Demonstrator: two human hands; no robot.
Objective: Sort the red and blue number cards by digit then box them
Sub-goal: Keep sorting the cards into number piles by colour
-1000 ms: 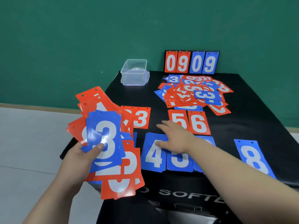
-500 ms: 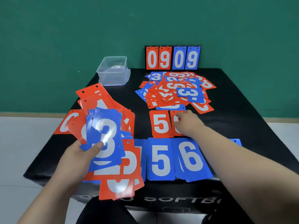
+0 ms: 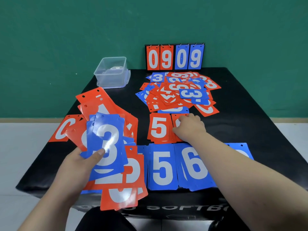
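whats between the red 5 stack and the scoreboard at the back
A jumbled heap of red and blue cards fills that stretch, per the head view.

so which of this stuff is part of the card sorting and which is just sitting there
Job: fanned cards in the left hand; red 5 pile; red pile under the right hand; blue 5 pile; blue 6 pile; unsorted heap; clear box.
Just there: 09 09 flip scoreboard; black table.
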